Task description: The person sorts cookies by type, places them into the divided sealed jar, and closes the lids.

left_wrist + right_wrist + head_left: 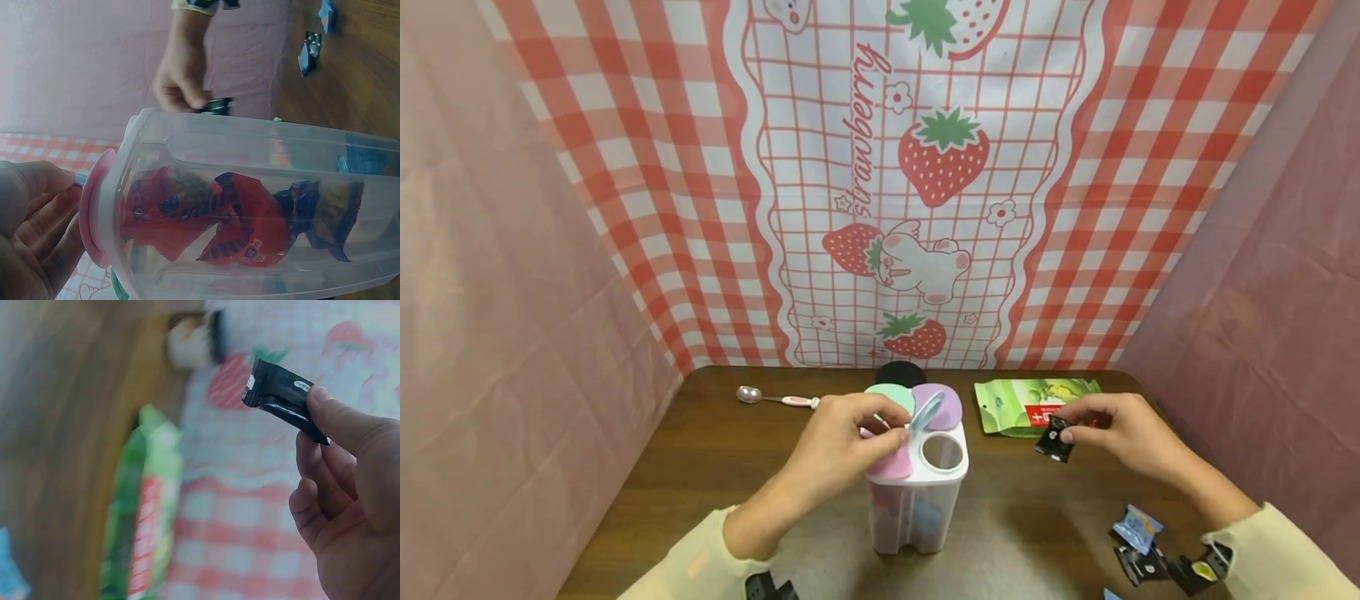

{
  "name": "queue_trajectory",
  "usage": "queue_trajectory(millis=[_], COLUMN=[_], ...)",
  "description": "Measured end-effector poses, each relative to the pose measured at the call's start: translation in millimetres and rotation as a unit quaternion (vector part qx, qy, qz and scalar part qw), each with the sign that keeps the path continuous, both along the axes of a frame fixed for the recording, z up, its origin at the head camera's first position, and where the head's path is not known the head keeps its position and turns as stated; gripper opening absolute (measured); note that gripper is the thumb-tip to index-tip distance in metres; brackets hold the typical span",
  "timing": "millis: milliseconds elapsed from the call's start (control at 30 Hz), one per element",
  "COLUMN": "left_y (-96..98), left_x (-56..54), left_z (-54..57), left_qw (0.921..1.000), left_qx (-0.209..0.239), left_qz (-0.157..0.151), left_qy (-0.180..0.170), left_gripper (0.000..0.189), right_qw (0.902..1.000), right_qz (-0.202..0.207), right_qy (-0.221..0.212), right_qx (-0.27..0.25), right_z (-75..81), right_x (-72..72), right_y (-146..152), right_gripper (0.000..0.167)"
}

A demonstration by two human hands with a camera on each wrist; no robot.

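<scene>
A clear container [917,517] with a white top stands on the table. Its pink [891,465], green [891,398] and purple [942,406] lids lie down, while the blue lid [928,410] is tilted up off a round opening [942,452]. My left hand [842,437] pinches that blue lid between thumb and fingers. Red packets [244,219] and blue ones show through the container's wall in the left wrist view. To the right of the container, my right hand [1120,429] pinches a small black wrapped packet [284,394] by one end, in the air.
A green bag [1000,408] lies behind the right hand. Several small blue [1138,527] and black packets [1141,565] lie at the front right. A spoon [790,402] rests at the back left; a black-lidded jar [190,344] stands behind the container. Cloth walls surround the table.
</scene>
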State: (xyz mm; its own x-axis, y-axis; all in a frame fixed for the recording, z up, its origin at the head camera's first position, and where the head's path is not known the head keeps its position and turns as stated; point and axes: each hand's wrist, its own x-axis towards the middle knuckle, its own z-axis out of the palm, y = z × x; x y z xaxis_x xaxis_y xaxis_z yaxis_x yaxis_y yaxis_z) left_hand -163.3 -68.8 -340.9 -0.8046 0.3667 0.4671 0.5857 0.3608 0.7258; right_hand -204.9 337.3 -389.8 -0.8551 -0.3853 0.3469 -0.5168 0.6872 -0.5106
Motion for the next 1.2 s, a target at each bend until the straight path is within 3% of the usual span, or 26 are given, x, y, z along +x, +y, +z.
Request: queue_trajectory(millis=[233, 400, 600, 867, 1200], left_y=[0.9, 0.7, 0.8, 0.7, 0.8], left_x=[0.3, 0.4, 0.7, 1.0, 0.9], left_z=[-0.2, 0.9, 1.1, 0.6, 1.5], left_qw=[1.0000, 1.0000, 1.0000, 1.0000, 1.0000], left_qx=[0.001, 0.001, -0.002, -0.001, -0.003], left_qz=[0.002, 0.001, 0.000, 0.000, 0.002], left_qy=[0.005, 0.005, -0.002, -0.005, -0.002], left_gripper=[0.010, 0.010, 0.009, 0.009, 0.009], right_qw=[0.9952, 0.9864, 0.9788, 0.9711, 0.9575], right_qz=[0.064, 0.123, 0.155, 0.191, 0.248], right_qy=[0.067, 0.073, 0.052, 0.025, 0.047], right_qx=[-0.032, -0.080, -0.123, -0.141, -0.139], right_z=[43.8, 58.7, 64.3, 64.1, 54.8], right_x=[6.9, 11.6, 10.8, 9.9, 8.0], right_y=[-41, -72, -100, -127, -136], right_gripper=[0.029, 0.030, 0.031, 0.029, 0.026])
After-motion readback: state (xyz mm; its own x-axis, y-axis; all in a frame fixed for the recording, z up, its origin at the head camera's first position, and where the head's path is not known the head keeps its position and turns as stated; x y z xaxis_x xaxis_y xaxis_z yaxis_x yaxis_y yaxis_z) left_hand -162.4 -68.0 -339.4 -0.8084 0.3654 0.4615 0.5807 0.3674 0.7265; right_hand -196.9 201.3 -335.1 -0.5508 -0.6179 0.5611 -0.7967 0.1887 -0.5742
